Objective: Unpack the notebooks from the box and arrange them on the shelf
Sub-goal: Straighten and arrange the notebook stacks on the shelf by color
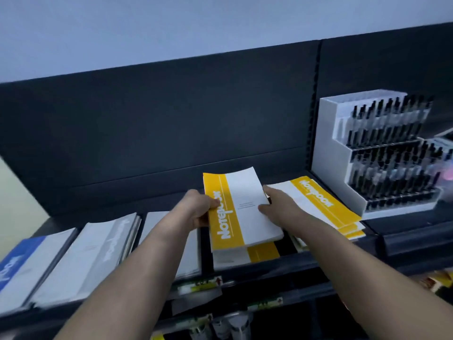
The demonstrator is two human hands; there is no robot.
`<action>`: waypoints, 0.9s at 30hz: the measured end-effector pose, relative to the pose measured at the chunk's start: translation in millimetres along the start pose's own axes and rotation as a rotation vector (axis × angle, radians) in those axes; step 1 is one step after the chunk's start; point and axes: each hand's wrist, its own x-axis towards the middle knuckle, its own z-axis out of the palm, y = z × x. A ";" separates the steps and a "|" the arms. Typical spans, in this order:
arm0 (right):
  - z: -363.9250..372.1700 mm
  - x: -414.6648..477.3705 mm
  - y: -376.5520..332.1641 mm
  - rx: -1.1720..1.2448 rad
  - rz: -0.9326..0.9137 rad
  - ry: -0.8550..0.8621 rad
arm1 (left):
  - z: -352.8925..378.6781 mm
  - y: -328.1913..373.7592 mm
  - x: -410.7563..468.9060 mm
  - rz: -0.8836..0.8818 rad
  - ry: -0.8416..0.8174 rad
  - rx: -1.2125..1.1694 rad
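Observation:
A stack of yellow-and-white notebooks (pixel 241 207) is held over the dark shelf (pixel 245 268), on top of another yellow-and-white notebook (pixel 245 256) lying there. My left hand (pixel 199 209) grips the stack's left edge, thumb on the yellow band. My right hand (pixel 277 204) grips its right edge, thumb on the white cover. A second pile of yellow-and-white notebooks (pixel 318 202) lies just to the right of it. The box is out of view.
Grey notebooks (pixel 103 253) and a blue-and-white one (pixel 22 263) lie in a row at the left. A white tiered rack of black pens (pixel 382 153) stands at the right. The dark back panel (pixel 171 123) closes the shelf behind. Lower shelves show below.

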 end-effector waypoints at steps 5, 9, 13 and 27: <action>22.5 11.8 2.9 -0.255 0.082 -0.086 | 7.8 -23.3 6.4 0.004 0.127 0.082; 33.1 15.4 3.0 -0.376 0.126 -0.120 | 12.5 -30.5 10.0 0.063 0.214 0.269; 38.8 12.7 5.5 -0.437 0.170 -0.136 | 16.1 -32.6 8.5 0.106 0.220 0.431; 37.3 5.1 10.2 -0.596 0.090 -0.104 | 20.3 -35.2 13.4 0.131 0.239 0.718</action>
